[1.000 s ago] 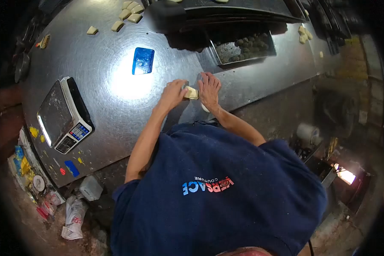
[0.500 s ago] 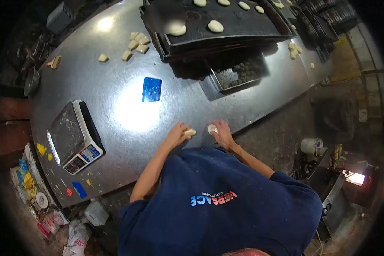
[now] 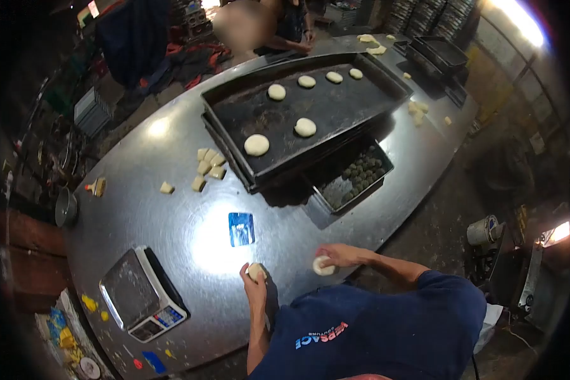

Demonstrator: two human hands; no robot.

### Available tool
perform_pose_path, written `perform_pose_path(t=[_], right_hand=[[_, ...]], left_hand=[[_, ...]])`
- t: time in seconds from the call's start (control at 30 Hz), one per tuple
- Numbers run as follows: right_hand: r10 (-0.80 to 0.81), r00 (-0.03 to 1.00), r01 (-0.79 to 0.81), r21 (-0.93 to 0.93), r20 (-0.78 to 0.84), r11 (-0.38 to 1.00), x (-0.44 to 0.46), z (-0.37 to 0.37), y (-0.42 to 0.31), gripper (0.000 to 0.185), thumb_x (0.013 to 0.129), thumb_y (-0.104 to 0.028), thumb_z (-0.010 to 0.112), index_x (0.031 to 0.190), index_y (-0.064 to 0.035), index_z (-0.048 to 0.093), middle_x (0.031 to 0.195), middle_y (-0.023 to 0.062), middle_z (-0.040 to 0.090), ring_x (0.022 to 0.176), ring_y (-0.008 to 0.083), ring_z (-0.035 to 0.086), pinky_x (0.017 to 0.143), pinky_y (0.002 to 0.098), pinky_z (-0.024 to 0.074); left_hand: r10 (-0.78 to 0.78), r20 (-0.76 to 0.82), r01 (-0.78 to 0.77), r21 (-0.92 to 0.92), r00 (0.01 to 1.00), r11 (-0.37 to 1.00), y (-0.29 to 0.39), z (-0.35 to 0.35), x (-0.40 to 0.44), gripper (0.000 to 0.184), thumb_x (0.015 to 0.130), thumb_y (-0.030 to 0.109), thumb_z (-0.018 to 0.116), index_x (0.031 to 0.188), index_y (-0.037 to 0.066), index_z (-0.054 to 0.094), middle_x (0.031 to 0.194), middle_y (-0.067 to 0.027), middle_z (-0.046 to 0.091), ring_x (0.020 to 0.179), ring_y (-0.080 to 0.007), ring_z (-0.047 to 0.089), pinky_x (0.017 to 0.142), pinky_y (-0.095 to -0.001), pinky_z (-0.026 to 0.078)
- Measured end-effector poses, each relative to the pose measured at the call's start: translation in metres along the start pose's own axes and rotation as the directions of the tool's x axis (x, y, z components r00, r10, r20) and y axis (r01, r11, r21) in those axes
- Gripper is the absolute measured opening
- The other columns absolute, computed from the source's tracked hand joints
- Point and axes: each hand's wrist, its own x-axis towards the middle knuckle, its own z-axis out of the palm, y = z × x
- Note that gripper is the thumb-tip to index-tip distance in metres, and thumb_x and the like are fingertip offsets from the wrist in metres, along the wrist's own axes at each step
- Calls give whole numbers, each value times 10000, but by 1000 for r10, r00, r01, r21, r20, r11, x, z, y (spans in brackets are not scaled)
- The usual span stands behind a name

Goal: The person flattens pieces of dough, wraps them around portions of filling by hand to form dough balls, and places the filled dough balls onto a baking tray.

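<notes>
Left hand [image 3: 254,286]: curled around a rounded dough lump [image 3: 255,271]. Right hand [image 3: 339,254]: half-closed on a smooth dough disc [image 3: 323,268]. Glossy blue rectangle [image 3: 241,229]: 12 o'clock from left hand.

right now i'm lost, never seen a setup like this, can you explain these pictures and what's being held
There is no machine: these are one person's bare hands, seen by a camera worn on that person's head, looking forward and down. The left hand holds a pale piece; the right hand has its fingers on a pale round, though whether it is lifted is unclear. On the metal table are a scale, a blue rectangle, a dark tray bearing six pale rounds, and a box of dark balls.
</notes>
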Motion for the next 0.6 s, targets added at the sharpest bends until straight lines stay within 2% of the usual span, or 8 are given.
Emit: perform_pose_path(t=[0.07,0.13,0.2,0.23,0.27,0.47,0.53,0.6], right_hand=[[-4,994,4,-5,-108,1000,20,-58,-62,440,948,-367,681,1251,-53,625,1111,140,689,1001,248,672,853,401,538],[-204,943,213,5,-264,977,43,-132,-97,381,969,-314,664,1249,-57,637,1123,123,694,1011,224,678,863,364,545],[-329,762,286,-165,-558,944,53,-205,-141,309,978,-231,664,1224,-46,640,1062,88,692,949,155,665,811,318,546],[-182,732,235,-7,-657,972,55,-237,-164,300,978,-228,668,1209,-40,632,1038,71,681,910,133,658,796,307,544],[-291,593,359,-77,-750,930,61,-263,-179,326,971,-203,690,1235,-24,621,1025,30,672,905,85,631,798,264,529],[-513,168,595,-329,-842,734,134,-327,-229,283,951,-140,696,1195,-35,598,1024,78,686,897,172,653,794,318,531],[-570,-40,454,-523,-821,721,168,-316,-228,283,936,-114,695,1188,-32,595,1030,102,669,896,236,655,791,358,530],[-714,-124,368,-701,-689,611,219,-304,-198,302,905,-81,688,1185,-31,589,1036,143,629,933,340,651,829,414,518]], left_hand=[[-27,-13,27,-68,1000,997,15,0,7,451,1014,134,499,1444,60,388,1267,-219,600,1111,-352,627,951,-406,503],[90,-51,-93,-66,995,993,19,0,20,444,1018,132,479,1447,55,389,1281,-207,580,1134,-327,603,987,-401,477],[153,-82,-159,-79,985,984,37,0,26,442,1022,127,458,1451,44,386,1313,-186,529,1186,-294,543,1035,-402,432],[122,-92,-133,-121,988,984,40,0,30,445,1018,112,472,1448,43,379,1318,-190,521,1179,-280,543,1010,-390,449],[90,-106,-106,-162,990,981,40,-5,33,450,1013,98,486,1445,43,372,1323,-194,512,1172,-267,544,986,-377,466],[145,-431,-131,63,891,989,63,-8,28,618,926,57,662,1431,78,306,1131,-135,503,1013,-196,547,835,-326,501],[-104,-372,31,-197,923,980,57,-13,27,605,958,131,652,1438,76,288,1133,-147,517,1056,-217,537,888,-376,484],[-237,-285,106,-408,929,907,48,-16,25,552,998,203,615,1436,73,306,1135,-141,537,1064,-221,545,909,-389,479]])
